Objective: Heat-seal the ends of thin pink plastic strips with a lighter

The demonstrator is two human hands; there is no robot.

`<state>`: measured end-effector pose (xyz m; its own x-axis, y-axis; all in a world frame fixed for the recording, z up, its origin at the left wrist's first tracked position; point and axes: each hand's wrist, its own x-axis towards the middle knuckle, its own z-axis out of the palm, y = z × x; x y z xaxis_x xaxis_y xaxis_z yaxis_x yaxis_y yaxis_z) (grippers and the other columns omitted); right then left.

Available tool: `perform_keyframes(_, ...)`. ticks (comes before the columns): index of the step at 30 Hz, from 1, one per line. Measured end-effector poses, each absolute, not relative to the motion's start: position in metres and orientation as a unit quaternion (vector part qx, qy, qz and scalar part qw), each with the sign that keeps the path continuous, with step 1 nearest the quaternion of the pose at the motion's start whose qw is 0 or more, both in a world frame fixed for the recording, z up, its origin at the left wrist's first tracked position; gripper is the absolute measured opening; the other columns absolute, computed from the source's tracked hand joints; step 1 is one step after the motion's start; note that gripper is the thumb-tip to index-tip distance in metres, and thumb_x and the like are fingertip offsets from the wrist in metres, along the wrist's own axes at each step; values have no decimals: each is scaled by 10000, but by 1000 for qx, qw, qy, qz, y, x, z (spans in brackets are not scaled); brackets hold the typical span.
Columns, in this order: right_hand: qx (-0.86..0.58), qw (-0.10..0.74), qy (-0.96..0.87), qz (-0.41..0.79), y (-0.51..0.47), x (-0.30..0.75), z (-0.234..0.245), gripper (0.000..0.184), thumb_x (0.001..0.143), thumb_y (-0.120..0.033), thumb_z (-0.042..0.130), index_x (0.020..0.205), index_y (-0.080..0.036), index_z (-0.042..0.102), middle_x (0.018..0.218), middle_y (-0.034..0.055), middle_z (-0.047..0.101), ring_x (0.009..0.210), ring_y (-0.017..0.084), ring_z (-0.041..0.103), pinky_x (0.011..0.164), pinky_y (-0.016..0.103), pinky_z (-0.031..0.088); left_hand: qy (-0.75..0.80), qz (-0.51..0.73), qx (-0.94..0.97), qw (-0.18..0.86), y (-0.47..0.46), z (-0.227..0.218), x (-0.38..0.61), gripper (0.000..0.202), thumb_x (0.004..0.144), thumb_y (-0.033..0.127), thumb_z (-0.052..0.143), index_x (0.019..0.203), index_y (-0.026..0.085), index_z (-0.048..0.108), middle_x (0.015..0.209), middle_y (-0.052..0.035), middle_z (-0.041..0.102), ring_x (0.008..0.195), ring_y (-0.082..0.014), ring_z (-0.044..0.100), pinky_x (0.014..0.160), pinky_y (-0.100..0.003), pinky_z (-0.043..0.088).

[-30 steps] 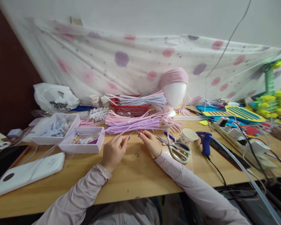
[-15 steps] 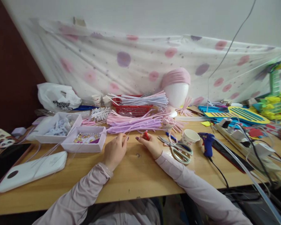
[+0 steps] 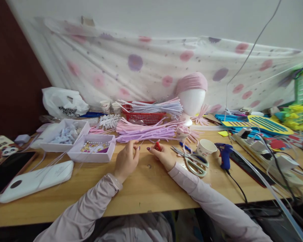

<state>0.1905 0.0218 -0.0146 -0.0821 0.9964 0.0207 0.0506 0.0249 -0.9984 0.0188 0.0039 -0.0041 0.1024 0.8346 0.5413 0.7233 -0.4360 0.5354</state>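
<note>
My left hand (image 3: 127, 160) is closed in a pinch above the table, left of centre. A thin pale strand (image 3: 141, 143), hard to make out, rises from its fingertips. Facing it, my right hand (image 3: 164, 155) is wrapped round a small red item (image 3: 157, 145) shaped like a lighter; most of it is hidden by the fingers. The hands are a short way apart. Scissors (image 3: 193, 161) with pale handles lie just right of my right hand. Behind both hands is a bundle of pink and lilac pipe cleaners (image 3: 146, 132).
On the left are a white box of beads (image 3: 91, 158), another box (image 3: 57, 148) and a white power bank (image 3: 37, 181). A paper cup (image 3: 206, 148), blue glue gun (image 3: 225, 158) and power strip (image 3: 252, 151) stand right. A red basket (image 3: 143, 118) and foam head (image 3: 193, 101) are behind.
My left hand has shifted slightly up and right, with the thin strand more visible at its fingertips. My right hand keeps its hold on the red item. The view has moved slightly.
</note>
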Motion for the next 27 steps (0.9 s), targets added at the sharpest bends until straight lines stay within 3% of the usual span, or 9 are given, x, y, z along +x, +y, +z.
perform_keyframes(5, -475, 479, -465, 573, 22, 188, -10, 345, 665, -513, 601, 632, -186, 495, 491, -80, 302, 395, 59, 223, 428, 247, 119, 468, 468, 741, 112, 4, -3, 19, 156, 869, 219, 446, 1002, 196, 524, 936, -55, 657, 847, -162, 636, 726, -268, 496)
perform_keyframes(9, -454, 482, -427, 616, 21, 188, -4, 372, 663, -539, 537, 598, -173, 519, 500, -75, 293, 389, 57, 223, 419, 245, 109, 435, 463, 761, 130, 4, -2, 18, 228, 903, 203, 371, 1062, 193, 534, 1009, -67, 665, 827, -144, 635, 780, -282, 487)
perform_keyframes(12, -456, 477, -423, 621, 20, 188, -3, 369, 652, -534, 532, 598, -169, 531, 503, -73, 305, 391, 57, 233, 423, 246, 112, 432, 446, 772, 139, 4, -4, 18, 290, 919, 200, 317, 1153, 180, 489, 1010, -77, 673, 771, -138, 643, 744, -277, 487)
perform_keyframes(15, -455, 475, -420, 625, 20, 189, -3, 378, 646, -542, 533, 603, -166, 534, 506, -74, 309, 386, 52, 229, 430, 244, 108, 479, 417, 764, 113, 4, -4, 18, 272, 929, 230, 313, 1149, 157, 455, 977, -101, 685, 845, -178, 659, 703, -278, 476)
perform_keyframes(22, -455, 466, -422, 631, 21, 190, -3, 438, 672, -590, 478, 594, -163, 532, 496, -74, 304, 368, 46, 220, 426, 239, 111, 636, 225, 739, -1, 4, 2, 17, 271, 947, 330, 318, 967, 166, 532, 707, -79, 688, 629, -208, 649, 493, -251, 292)
perform_keyframes(27, -469, 469, -432, 611, 22, 190, -4, 447, 687, -604, 476, 593, -170, 526, 485, -74, 297, 369, 53, 217, 420, 242, 115, 616, 257, 745, 11, 2, 5, 16, 301, 939, 351, 325, 818, 190, 548, 704, -60, 674, 641, -201, 629, 512, -262, 263)
